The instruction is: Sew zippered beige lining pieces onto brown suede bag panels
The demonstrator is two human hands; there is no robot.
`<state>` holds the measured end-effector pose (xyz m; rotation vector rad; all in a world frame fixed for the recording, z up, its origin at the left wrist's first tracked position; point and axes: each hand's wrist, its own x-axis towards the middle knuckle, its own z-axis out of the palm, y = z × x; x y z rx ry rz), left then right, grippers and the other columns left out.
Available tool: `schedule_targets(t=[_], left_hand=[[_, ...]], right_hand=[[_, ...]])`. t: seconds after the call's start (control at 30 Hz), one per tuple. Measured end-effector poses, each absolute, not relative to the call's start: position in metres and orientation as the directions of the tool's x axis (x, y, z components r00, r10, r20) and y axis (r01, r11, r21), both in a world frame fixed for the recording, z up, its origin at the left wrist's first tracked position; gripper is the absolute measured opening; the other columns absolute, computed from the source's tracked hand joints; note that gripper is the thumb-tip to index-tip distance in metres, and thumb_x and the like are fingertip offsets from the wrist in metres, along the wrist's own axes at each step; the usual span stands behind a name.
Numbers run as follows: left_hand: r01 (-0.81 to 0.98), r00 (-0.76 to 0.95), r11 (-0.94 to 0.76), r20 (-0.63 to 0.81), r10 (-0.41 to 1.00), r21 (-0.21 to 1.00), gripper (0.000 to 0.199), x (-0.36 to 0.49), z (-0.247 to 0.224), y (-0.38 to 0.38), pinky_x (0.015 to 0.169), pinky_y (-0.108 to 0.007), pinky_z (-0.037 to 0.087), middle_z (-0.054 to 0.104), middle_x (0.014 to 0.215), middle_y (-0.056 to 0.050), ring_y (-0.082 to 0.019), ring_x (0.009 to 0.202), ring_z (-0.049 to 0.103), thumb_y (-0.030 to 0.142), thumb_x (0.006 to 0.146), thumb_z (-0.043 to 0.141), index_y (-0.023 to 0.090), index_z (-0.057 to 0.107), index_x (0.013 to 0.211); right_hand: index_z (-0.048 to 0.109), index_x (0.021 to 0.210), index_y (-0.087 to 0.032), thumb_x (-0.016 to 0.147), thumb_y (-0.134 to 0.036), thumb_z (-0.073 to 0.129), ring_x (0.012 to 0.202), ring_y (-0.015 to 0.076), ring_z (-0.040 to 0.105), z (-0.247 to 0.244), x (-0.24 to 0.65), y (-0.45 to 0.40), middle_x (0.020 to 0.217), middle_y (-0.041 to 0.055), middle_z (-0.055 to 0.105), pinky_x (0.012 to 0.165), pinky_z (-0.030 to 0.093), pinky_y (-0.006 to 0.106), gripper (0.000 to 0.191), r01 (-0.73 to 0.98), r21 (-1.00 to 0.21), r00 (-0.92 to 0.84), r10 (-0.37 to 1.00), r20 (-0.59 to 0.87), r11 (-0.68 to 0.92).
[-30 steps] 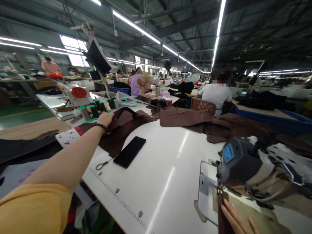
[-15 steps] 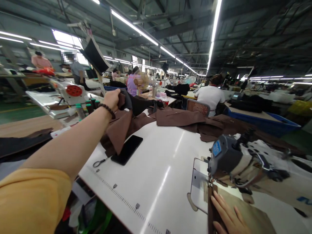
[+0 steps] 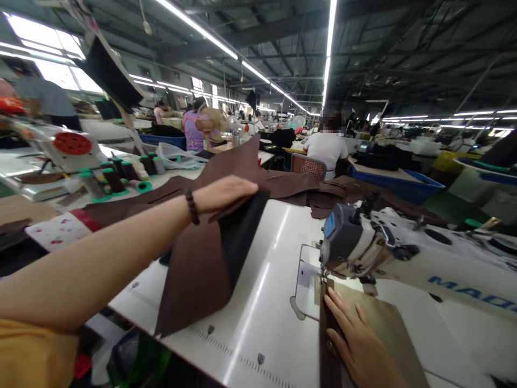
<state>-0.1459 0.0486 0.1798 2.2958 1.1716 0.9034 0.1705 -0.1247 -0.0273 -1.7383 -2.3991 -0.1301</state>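
- Since half a second ago, the left hand (image 3: 224, 194) has drawn a brown fabric piece (image 3: 197, 269) off the far pile toward the near edge of the table (image 3: 266, 323); the phone and scissors seen earlier are now out of sight, likely behind the cloth.
- Head view, centre left: the left grip is closed on the piece, fingers on top and thumb under; the cloth hangs from it with a black lining (image 3: 238, 237) showing on its right edge, and its lower corner rests on the table's ruler strip.
- Lower right: the right hand (image 3: 359, 345) lies flat, fingers spread, pressing a tan piece (image 3: 383, 328) with a dark brown strip along its left edge, just in front of the sewing machine (image 3: 363, 245) head. It clamps nothing.
- Centre, farther back: more brown pieces (image 3: 323, 194) lie heaped on the table.
- Upper left: thread cones (image 3: 115, 180) stand on the next station; a person in white (image 3: 327, 151) sits with their back turned at upper centre.
- Progress, as a judgement: one piece is set at the needle and the second is fetched but not yet laid on it; aligning and stitching are left.
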Motion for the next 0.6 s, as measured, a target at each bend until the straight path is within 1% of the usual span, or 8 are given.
schedule_targets(t=[0.07,0.13,0.17,0.23,0.3,0.4,0.53,0.6], left_hand=[[0.472,0.684,-0.625,0.188,0.705,0.622,0.040,-0.118,0.126,0.028,0.078,-0.025,0.048,0.067,0.090,-0.002,-0.016,0.085,0.061,0.048,0.087,0.043,0.014,0.065,0.085],[0.411,0.801,-0.658,0.095,0.592,0.631,0.047,-0.098,0.075,0.009,0.094,-0.034,0.041,0.058,0.117,-0.009,-0.023,0.107,0.054,0.051,0.086,0.042,0.013,0.058,0.110],[0.403,0.834,-0.681,0.062,0.549,0.612,0.056,-0.092,0.053,0.001,0.101,-0.042,0.032,0.048,0.128,-0.014,-0.028,0.119,0.043,0.053,0.083,0.046,0.011,0.051,0.119],[0.373,0.909,-0.819,0.003,0.416,0.436,0.075,-0.086,0.022,-0.009,0.105,-0.054,0.012,0.028,0.140,-0.018,-0.034,0.130,0.022,0.062,0.075,0.051,0.011,0.040,0.129],[0.282,0.958,-0.902,-0.049,0.282,0.325,0.083,-0.084,0.011,-0.009,0.105,-0.056,0.005,0.020,0.143,-0.018,-0.034,0.133,0.013,0.066,0.072,0.052,0.014,0.033,0.134],[0.172,0.983,-0.936,-0.111,0.145,0.307,0.086,-0.083,0.019,-0.004,0.106,-0.053,0.007,0.021,0.143,-0.016,-0.031,0.133,0.016,0.065,0.070,0.053,0.016,0.028,0.136],[0.231,0.972,-0.931,-0.105,0.209,0.283,0.080,-0.084,0.032,-0.022,0.107,-0.051,0.008,0.018,0.143,-0.015,-0.031,0.133,0.014,0.062,0.074,0.052,0.016,0.031,0.136],[0.256,0.967,-0.919,-0.072,0.246,0.301,0.084,-0.087,0.030,-0.045,0.108,-0.050,0.010,0.013,0.144,-0.016,-0.031,0.133,0.012,0.062,0.074,0.052,0.015,0.025,0.138]], right_hand=[[0.034,0.134,-0.016,0.089,-0.033,0.032,0.129,0.0236,0.028,-0.018,0.165,-0.128,0.139,0.0088,0.030,0.102,0.030,0.053,0.048,0.959,-0.093,-0.254,0.959,0.122,0.266],[0.032,0.135,-0.016,0.089,-0.031,0.032,0.131,0.0224,0.024,-0.010,0.162,-0.129,0.141,0.0089,0.027,0.104,0.026,0.052,0.048,0.957,-0.149,-0.239,0.968,0.076,0.248],[0.031,0.135,-0.016,0.089,-0.030,0.033,0.131,0.0219,0.023,-0.007,0.161,-0.129,0.141,0.0091,0.027,0.105,0.025,0.052,0.048,0.954,-0.174,-0.236,0.970,0.065,0.244],[0.030,0.135,-0.015,0.089,-0.029,0.034,0.132,0.0214,0.022,-0.002,0.160,-0.129,0.142,0.0095,0.026,0.106,0.023,0.052,0.049,0.949,-0.209,-0.231,0.971,0.053,0.237],[0.030,0.135,-0.015,0.088,-0.028,0.035,0.132,0.0214,0.022,0.002,0.160,-0.130,0.142,0.0093,0.025,0.106,0.022,0.052,0.049,0.947,-0.224,-0.225,0.973,0.044,0.229],[0.030,0.135,-0.015,0.087,-0.026,0.036,0.132,0.0207,0.022,0.004,0.159,-0.130,0.143,0.0080,0.024,0.106,0.021,0.052,0.049,0.948,-0.233,-0.213,0.976,0.039,0.217],[0.030,0.135,-0.015,0.088,-0.028,0.036,0.133,0.0195,0.020,0.006,0.159,-0.130,0.143,0.0064,0.024,0.107,0.019,0.051,0.049,0.948,-0.243,-0.206,0.978,0.027,0.207],[0.030,0.135,-0.015,0.088,-0.029,0.037,0.133,0.0192,0.019,0.007,0.159,-0.131,0.143,0.0064,0.024,0.107,0.019,0.051,0.050,0.948,-0.245,-0.206,0.978,0.025,0.206]])
